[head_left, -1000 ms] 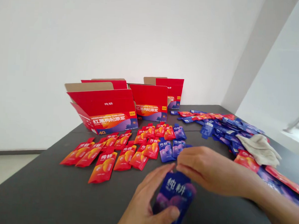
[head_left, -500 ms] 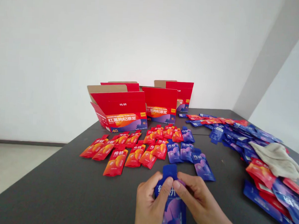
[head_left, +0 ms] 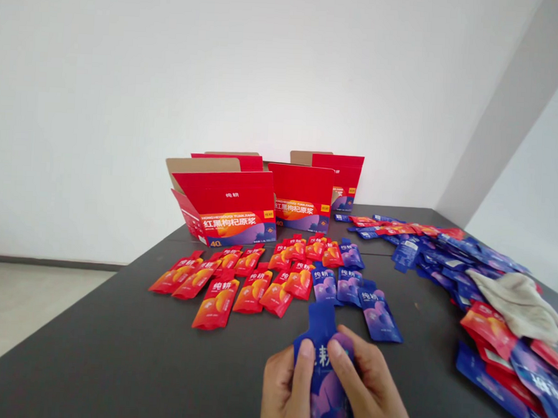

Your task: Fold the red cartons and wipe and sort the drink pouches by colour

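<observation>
1. Pouch (head_left: 330, 392), blue with purple berries and white characters printed on it, was in both hands at the lower centre of the frame, its flat tab (head_left: 322, 320) pointing up and its lower end cut off by the bottom edge.
2. The left hand (head_left: 285, 384) gripped the pouch by its left side, thumb pressed to the front just below the tab.
3. The right hand (head_left: 367, 381) gripped the opposite side, its thumb also on the front, across from the left one.
4. Beyond the hands, near the centre of the frame, four blue berry pouches (head_left: 380, 313) lay on the dark bench (head_left: 126, 357).
5. To their left, red pouches (head_left: 215, 302) with orange fruit printed on them lay face up, several overlapping.
6. Behind these, at the middle of the frame, stood red cartons (head_left: 229, 216) with raised flaps; the front left one bore the number 40.
7. At the right of the frame spread a mixed heap of blue and red pouches (head_left: 445, 258), an off-white cloth (head_left: 517, 302) lying on it.
8. A white wall (head_left: 230, 63) filled the upper part of the frame.
</observation>
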Tool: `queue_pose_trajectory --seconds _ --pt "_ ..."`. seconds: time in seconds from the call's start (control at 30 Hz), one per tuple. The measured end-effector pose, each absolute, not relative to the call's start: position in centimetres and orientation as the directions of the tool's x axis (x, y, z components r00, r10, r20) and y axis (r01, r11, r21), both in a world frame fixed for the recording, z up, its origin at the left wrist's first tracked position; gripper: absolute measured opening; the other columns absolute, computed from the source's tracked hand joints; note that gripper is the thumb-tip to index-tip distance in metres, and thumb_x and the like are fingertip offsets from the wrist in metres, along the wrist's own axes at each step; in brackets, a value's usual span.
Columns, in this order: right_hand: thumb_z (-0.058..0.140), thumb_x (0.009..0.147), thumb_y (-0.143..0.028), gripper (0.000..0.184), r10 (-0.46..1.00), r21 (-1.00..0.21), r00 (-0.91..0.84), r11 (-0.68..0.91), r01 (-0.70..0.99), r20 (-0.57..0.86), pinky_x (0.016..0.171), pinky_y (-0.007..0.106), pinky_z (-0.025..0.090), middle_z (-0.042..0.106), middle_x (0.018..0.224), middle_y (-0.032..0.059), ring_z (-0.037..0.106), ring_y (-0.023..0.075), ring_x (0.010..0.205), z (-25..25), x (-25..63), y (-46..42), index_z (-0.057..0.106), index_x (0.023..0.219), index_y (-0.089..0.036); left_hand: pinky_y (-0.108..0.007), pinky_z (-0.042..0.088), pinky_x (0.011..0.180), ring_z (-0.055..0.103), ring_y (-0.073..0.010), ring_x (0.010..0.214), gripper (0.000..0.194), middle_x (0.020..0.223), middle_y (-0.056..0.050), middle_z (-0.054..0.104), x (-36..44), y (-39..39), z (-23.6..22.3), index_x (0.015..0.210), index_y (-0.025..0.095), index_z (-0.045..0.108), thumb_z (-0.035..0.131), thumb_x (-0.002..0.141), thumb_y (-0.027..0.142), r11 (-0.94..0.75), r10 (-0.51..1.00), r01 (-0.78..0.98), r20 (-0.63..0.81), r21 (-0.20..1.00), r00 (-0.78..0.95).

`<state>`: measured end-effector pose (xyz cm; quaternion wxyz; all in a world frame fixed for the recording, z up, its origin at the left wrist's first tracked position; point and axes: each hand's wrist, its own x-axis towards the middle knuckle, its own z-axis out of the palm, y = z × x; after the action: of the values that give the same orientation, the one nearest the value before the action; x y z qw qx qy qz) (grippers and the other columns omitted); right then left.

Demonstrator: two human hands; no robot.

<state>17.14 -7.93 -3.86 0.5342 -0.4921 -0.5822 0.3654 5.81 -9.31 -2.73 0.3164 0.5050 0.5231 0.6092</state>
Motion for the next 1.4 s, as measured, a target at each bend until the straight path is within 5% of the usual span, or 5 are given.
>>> queue_pose_trajectory --seconds 0.17,0.9,1.1,1.27,1.4 --pt "0.059 0.082 -0.067 0.05 0.904 -0.94 0.3 0.233 0.25 0.304 0.088 0.041 0.053 0.073 0.103 0.0106 0.066 0.0289 0.101 -6.0 16.1 -9.6 0.071 0.106 -0.025 -0.023 0.042 0.053 0.044 -0.0115 0.044 0.05 0.048 0.002 0.048 5.6 -9.4 -3.1 0.053 0.02 0.053 0.046 0.096 0.044 -0.348 0.856 0.308 0.434 0.885 -0.281" --pt "0.06 0.088 -0.052 0.038 0.854 -0.904 0.336 0.3 0.303 0.396 0.089 0.041 0.052 0.071 0.115 0.0095 0.065 0.0282 0.103 -7.1 16.5 -10.0 0.068 0.115 -0.026 -0.023 0.043 0.056 0.054 -0.0123 0.047 0.033 0.058 0.0 0.06 5.4 -9.7 -3.8 0.072 0.021 0.061 0.042 0.098 0.028 -0.495 0.811 0.386 0.574 0.778 -0.117" --pt "0.06 0.082 -0.062 0.042 0.913 -0.961 0.337 0.161 0.224 0.231 0.057 0.028 0.049 0.071 0.083 0.0051 0.064 0.0205 0.072 -2.7 21.9 -5.2 0.069 0.089 -0.021 -0.021 0.041 0.051 0.057 -0.0116 0.049 0.037 0.054 0.001 0.057 5.0 -8.8 -4.7 0.069 0.021 0.055 0.037 0.1 0.03 -0.483 0.861 0.344 0.508 0.805 0.021" --pt "0.041 0.093 -0.061 0.05 0.955 -0.923 0.261 0.032 0.383 0.141 0.053 0.026 0.045 0.061 0.066 -0.0006 0.055 0.0136 0.055 0.5 27.7 3.8 0.061 0.079 -0.018 -0.027 0.055 0.081 0.071 -0.0161 0.09 0.027 0.097 -0.006 0.074 4.9 -8.1 -5.5 0.118 0.021 0.059 0.039 0.1 0.026 -0.486 0.869 0.353 0.485 0.8 0.098" --pt "0.055 0.095 -0.044 0.032 0.95 -0.797 0.279 -0.06 0.6 0.138 0.069 0.031 0.054 0.066 0.09 0.0025 0.064 0.0149 0.075 -1.2 30.6 10.2 0.064 0.098 -0.013 -0.037 0.054 0.096 0.063 -0.0208 0.118 0.034 0.127 -0.012 0.066 4.9 -7.5 -6.8 0.131 0.02 0.051 0.042 0.098 0.024 -0.47 0.866 0.496 0.491 0.731 0.097"
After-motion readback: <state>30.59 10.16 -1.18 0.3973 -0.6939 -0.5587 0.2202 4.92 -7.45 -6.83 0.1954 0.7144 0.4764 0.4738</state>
